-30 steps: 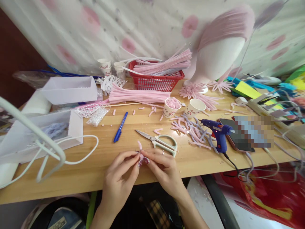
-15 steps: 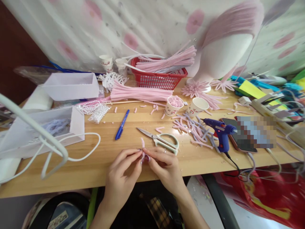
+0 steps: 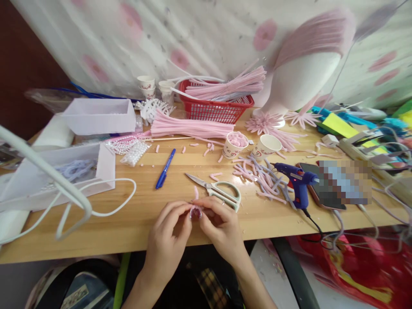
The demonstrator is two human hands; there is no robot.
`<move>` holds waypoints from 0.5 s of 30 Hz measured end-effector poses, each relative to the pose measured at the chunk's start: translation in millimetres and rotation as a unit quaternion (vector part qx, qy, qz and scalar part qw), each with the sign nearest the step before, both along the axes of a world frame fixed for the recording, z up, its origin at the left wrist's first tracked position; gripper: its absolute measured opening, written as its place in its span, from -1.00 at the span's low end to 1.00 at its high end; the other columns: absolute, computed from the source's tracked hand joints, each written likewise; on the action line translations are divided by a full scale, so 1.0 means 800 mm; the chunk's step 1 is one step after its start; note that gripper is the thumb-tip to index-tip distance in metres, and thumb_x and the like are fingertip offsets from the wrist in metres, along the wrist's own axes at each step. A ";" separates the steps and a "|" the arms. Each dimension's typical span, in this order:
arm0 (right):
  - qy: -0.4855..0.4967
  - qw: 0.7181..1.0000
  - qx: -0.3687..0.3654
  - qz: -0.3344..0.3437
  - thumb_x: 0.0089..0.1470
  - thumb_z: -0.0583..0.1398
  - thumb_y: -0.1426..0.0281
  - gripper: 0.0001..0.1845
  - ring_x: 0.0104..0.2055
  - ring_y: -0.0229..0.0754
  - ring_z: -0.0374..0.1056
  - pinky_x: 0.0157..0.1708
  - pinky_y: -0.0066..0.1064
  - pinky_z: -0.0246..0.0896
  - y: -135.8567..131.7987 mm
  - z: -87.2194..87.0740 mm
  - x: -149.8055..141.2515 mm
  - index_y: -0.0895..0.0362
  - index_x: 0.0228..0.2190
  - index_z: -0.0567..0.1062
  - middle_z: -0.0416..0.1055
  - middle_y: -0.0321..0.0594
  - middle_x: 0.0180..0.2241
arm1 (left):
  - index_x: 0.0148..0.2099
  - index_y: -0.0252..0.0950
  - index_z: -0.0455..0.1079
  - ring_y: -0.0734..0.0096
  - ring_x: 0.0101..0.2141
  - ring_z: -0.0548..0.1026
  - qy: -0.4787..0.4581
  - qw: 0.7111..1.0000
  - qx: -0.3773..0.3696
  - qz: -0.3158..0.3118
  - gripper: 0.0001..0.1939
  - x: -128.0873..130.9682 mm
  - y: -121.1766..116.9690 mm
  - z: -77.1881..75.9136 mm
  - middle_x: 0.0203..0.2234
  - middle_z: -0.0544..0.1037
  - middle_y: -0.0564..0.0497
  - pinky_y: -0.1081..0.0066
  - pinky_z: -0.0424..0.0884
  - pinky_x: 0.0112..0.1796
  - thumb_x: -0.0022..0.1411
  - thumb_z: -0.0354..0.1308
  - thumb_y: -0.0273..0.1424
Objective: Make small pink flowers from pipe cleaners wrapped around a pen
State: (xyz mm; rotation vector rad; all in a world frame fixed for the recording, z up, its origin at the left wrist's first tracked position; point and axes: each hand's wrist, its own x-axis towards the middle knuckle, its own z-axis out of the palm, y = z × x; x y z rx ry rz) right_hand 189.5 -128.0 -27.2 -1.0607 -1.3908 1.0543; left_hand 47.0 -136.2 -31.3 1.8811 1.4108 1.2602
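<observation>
"Near the bench's [image 3: 128, 227] front edge, where was the pink strip [image 3: 196, 193]?"

"Between the left hand [image 3: 169, 231] and right hand [image 3: 222, 227], one end poking up; each grip was pinched closed on it."

"And the scissors [image 3: 209, 186]?"

"Just beyond the right hand, with the blue pen [image 3: 165, 168] lying to their left."

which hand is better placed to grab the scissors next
Probably the right hand: the handles of the scissors lie just beyond its fingers, while the left hand is farther from them. Both hands pinch the pink strip, so the right must let go.
</observation>
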 end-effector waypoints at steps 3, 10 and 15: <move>-0.010 1.000 0.012 0.007 0.13 0.19 0.49 -0.74 -0.16 -0.16 0.44 -0.17 -0.35 0.39 -0.002 0.002 0.001 0.05 -0.14 0.56 0.49 -0.15 -0.21 | -0.11 -0.28 0.35 0.35 -0.27 0.55 0.035 0.999 0.005 0.007 -0.87 0.004 0.000 0.000 -0.27 0.51 -0.06 0.44 0.53 -0.29 0.31 0.04 -0.46; 0.053 0.997 -0.050 0.008 0.11 0.22 0.42 -0.90 -0.27 -0.22 0.48 -0.22 -0.42 0.43 -0.007 -0.002 -0.002 0.08 -0.27 0.42 0.47 -0.24 -0.29 | -0.17 -0.30 0.28 0.26 -0.40 0.50 0.273 0.953 0.130 0.010 -0.85 -0.007 0.013 0.009 -0.41 0.51 -0.05 0.35 0.37 -0.39 0.39 -0.08 -0.38; 0.036 0.998 -0.012 -0.040 0.08 0.22 0.46 -0.87 -0.28 -0.23 0.48 -0.20 -0.41 0.42 -0.010 -0.007 -0.007 0.08 -0.29 0.36 0.47 -0.24 -0.32 | -0.36 -0.24 0.25 0.31 -0.51 0.43 0.307 0.940 0.152 -0.003 -0.75 -0.001 0.015 0.013 -0.57 0.43 0.03 0.37 0.26 -0.43 0.39 -0.12 -0.45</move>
